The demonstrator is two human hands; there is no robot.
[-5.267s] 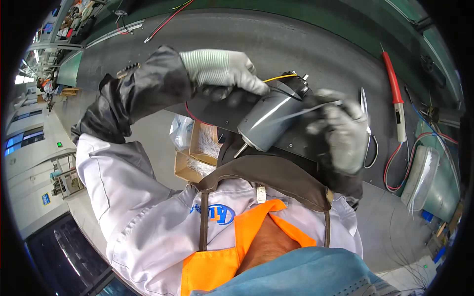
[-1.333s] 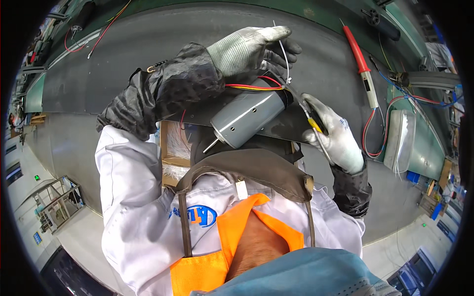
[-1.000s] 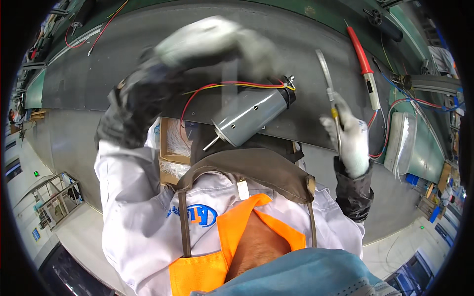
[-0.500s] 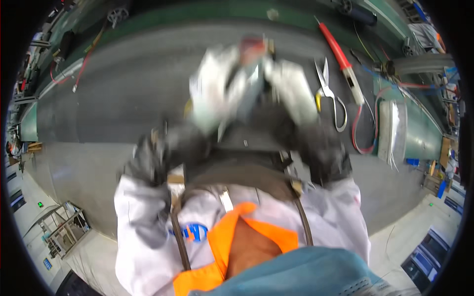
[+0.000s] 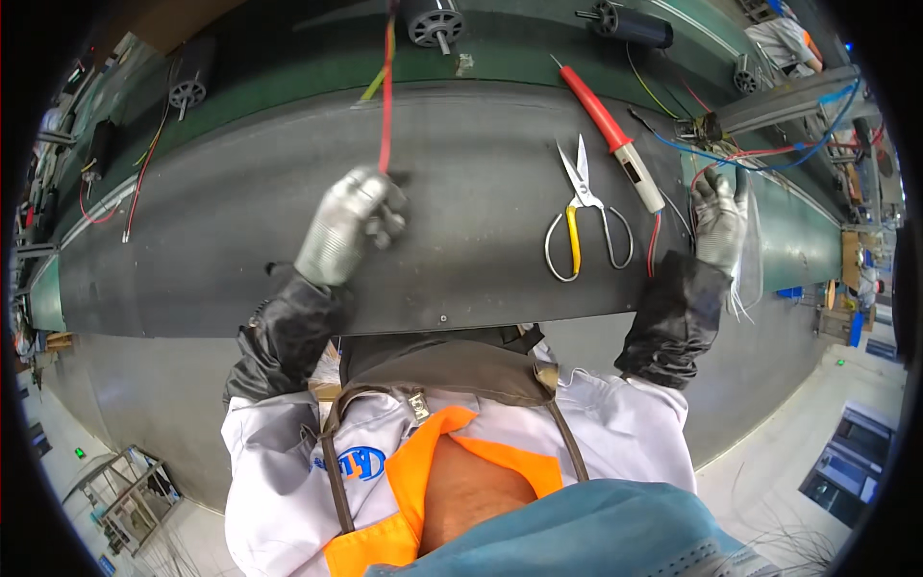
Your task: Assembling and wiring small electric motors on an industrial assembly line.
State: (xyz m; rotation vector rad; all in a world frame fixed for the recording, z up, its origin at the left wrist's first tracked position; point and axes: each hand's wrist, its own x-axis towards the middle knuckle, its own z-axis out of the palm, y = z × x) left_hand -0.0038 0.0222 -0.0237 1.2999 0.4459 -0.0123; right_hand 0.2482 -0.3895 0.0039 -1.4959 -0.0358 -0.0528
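Note:
Toward the left of the bench, my left hand (image 5: 354,219), in a grey-white glove, is closed round the lower end of a red wire (image 5: 387,120). The wire runs up toward the far edge, with a yellow-green wire (image 5: 376,85) beside it. Far to the right, my right hand (image 5: 719,213), also gloved, reaches over a bundle of thin white strips (image 5: 752,252) with its fingers apart. Between the hands lie scissors (image 5: 581,200) with one yellow handle grip, blades apart. A red and white pen-shaped tool (image 5: 615,135) with a red lead rests next to them.
A dark motor (image 5: 433,21) stands beyond the bench's far edge, with another motor (image 5: 630,26) to its right and one (image 5: 192,77) to its left. Blue and red cables (image 5: 808,159) stretch past a metal bar near my right hand. A person (image 5: 784,46) is at the far right.
Both hands were together at the middle, blurred round a dark thing with a red part. They have parted: left hand leftward to the red wire, right hand far right to the white strips.

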